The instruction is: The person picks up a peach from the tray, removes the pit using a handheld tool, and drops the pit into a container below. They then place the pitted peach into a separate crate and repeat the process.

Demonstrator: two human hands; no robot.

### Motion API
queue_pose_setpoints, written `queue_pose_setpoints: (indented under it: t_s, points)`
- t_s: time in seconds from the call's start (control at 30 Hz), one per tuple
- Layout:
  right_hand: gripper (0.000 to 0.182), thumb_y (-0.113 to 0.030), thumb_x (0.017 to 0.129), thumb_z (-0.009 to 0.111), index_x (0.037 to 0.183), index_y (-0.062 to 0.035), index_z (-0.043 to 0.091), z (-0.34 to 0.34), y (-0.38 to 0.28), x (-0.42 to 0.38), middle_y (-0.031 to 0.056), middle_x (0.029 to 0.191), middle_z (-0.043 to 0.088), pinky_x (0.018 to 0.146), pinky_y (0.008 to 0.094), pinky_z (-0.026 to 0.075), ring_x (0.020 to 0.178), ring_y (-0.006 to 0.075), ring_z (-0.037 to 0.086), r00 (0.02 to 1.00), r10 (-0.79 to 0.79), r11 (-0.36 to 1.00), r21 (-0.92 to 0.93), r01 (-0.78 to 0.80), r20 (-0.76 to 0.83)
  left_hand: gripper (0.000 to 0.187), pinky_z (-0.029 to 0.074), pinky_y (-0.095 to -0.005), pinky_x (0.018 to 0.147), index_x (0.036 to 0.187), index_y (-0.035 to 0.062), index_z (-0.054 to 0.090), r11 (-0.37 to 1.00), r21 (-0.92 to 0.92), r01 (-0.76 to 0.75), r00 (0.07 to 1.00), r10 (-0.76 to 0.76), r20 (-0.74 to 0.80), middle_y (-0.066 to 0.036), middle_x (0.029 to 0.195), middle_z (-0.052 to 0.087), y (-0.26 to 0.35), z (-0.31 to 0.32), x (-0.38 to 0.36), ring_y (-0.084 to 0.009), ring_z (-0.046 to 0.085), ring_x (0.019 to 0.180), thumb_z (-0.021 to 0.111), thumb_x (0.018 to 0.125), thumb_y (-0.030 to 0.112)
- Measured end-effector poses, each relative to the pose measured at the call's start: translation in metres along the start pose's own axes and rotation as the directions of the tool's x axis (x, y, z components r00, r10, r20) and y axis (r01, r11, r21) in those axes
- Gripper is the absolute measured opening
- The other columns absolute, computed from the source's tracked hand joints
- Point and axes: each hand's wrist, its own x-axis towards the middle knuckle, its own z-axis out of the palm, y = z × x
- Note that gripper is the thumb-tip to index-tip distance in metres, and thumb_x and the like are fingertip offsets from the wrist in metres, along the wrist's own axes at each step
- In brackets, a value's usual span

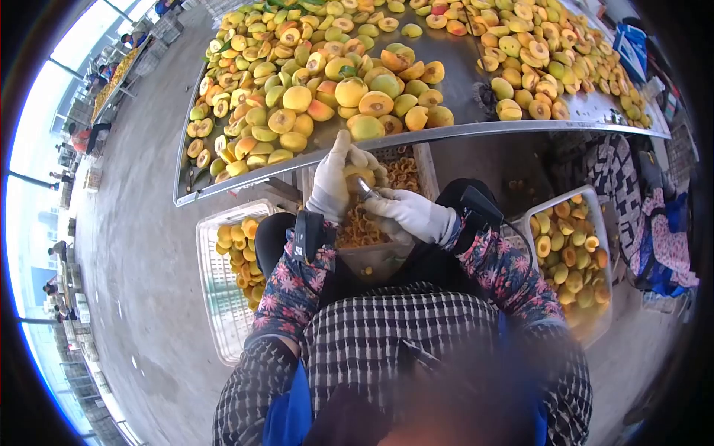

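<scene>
White-gloved, my left hand (331,186) is closed around a yellow peach half (357,177), just below the near rim of the metal table. My right hand (413,213), also gloved in white, grips a small metal pitting tool (366,189); its shiny end meets the fruit's cut face. The tool's handle is hidden in the fingers. Under both hands, between the knees, stands a crate (428,167) of orange-brown pits and scraps (357,229).
Heaps of halved peaches (297,97) cover much of the metal table (461,82). A white crate (212,271) of peach halves stands at left, a white tub (604,245) of them at right. A person in patterned clothing (617,178) sits at far right; others work far left.
</scene>
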Motion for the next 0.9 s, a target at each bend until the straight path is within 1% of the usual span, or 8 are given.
queue_pose_setpoints:
  t_s: [0.27, 0.37, 0.43, 0.53, 0.57, 0.67, 0.7, 0.9]
  points:
    - [0.030, -0.039, 0.101, 0.045, 0.098, -0.0107, 0.055, -0.011, 0.019, 0.003, -0.0047, 0.058, 0.038, 0.037, 0.0217, 0.025, 0.040, 0.0070, 0.034, 0.944, 0.011, 0.865, 0.470, -0.175, 0.331, 0.047, 0.054, -0.0459, 0.065, 0.066, 0.0128, 0.050, 0.912, -0.387, 0.135, 0.990, -0.106, 0.096, -0.006, 0.074, 0.056, -0.003, 0.005, 0.002, -0.0281, 0.061, 0.072, 0.051, 0.096, 0.050]
    - [0.032, -0.040, 0.101, 0.043, 0.098, -0.0107, 0.055, -0.011, 0.021, 0.002, -0.0041, 0.058, 0.039, 0.037, 0.0219, 0.026, 0.039, 0.0074, 0.034, 0.932, -0.052, 0.846, 0.512, -0.150, 0.358, 0.047, 0.055, -0.0418, 0.067, 0.068, 0.0110, 0.055, 0.905, -0.422, 0.047, 0.994, -0.084, -0.069, -0.006, 0.074, 0.060, 0.001, 0.011, 0.002, -0.0273, 0.062, 0.070, 0.053, 0.095, 0.050]
    - [0.031, -0.040, 0.101, 0.044, 0.099, -0.0106, 0.055, -0.015, 0.018, -0.006, -0.0038, 0.057, 0.039, 0.036, 0.0222, 0.027, 0.039, 0.0080, 0.034, 0.911, -0.108, 0.839, 0.528, -0.132, 0.399, 0.046, 0.053, -0.0374, 0.065, 0.072, 0.0081, 0.058, 0.990, -0.075, -0.121, 0.979, 0.106, -0.175, -0.008, 0.074, 0.063, 0.011, -0.004, 0.000, -0.0246, 0.063, 0.068, 0.053, 0.095, 0.048]
    - [0.028, -0.037, 0.102, 0.043, 0.101, -0.0095, 0.052, -0.012, 0.006, -0.023, -0.0022, 0.056, 0.040, 0.034, 0.0222, 0.026, 0.036, 0.0084, 0.034, 0.998, -0.032, 0.982, 0.189, 0.022, 0.051, 0.046, 0.051, -0.0315, 0.066, 0.083, 0.0024, 0.067, 0.861, 0.445, -0.246, 0.827, 0.426, -0.366, -0.011, 0.076, 0.068, 0.050, -0.056, -0.010, -0.0210, 0.064, 0.065, 0.053, 0.095, 0.045]
    - [0.027, -0.030, 0.100, 0.047, 0.112, -0.0066, 0.050, -0.027, 0.011, -0.020, 0.0084, 0.065, 0.056, 0.042, 0.0296, 0.042, 0.045, 0.0206, 0.051, 0.999, -0.041, 0.995, -0.090, 0.040, -0.016, 0.046, 0.051, -0.0312, 0.069, 0.087, 0.0004, 0.069, 0.749, 0.634, -0.194, 0.758, 0.524, -0.387, -0.011, 0.079, 0.068, 0.068, -0.087, -0.014, -0.0208, 0.065, 0.069, 0.054, 0.095, 0.044]
    - [0.038, -0.022, 0.096, 0.051, 0.127, -0.0032, 0.043, -0.041, 0.034, -0.019, 0.0205, 0.081, 0.063, 0.063, 0.0386, 0.051, 0.069, 0.0356, 0.063, 0.847, -0.521, 0.420, -0.895, 0.149, -0.103, 0.042, 0.050, -0.0296, 0.079, 0.099, -0.0022, 0.069, 0.283, 0.938, 0.199, 0.604, 0.718, -0.344, -0.012, 0.090, 0.071, 0.106, -0.126, -0.036, -0.0200, 0.066, 0.083, 0.059, 0.092, 0.038]
    - [0.050, -0.017, 0.092, 0.054, 0.136, -0.0028, 0.035, -0.039, 0.030, -0.020, 0.0275, 0.098, 0.063, 0.081, 0.0443, 0.049, 0.094, 0.0427, 0.062, 0.890, -0.423, 0.467, -0.883, 0.055, -0.169, 0.035, 0.049, -0.0294, 0.082, 0.104, 0.0003, 0.068, 0.148, 0.957, 0.250, 0.629, 0.727, -0.277, -0.011, 0.099, 0.070, 0.112, -0.138, -0.033, -0.0192, 0.065, 0.089, 0.064, 0.089, 0.032]
    - [0.043, -0.014, 0.090, 0.054, 0.131, -0.0084, 0.041, -0.037, 0.038, -0.008, 0.0249, 0.110, 0.059, 0.081, 0.0456, 0.049, 0.095, 0.0432, 0.060, 0.816, -0.548, 0.316, -0.949, -0.001, -0.184, 0.039, 0.050, -0.0326, 0.087, 0.112, 0.0026, 0.064, 0.325, 0.939, -0.112, 0.891, 0.452, -0.051, -0.013, 0.107, 0.068, 0.066, -0.054, 0.020, -0.0206, 0.064, 0.099, 0.065, 0.088, 0.033]
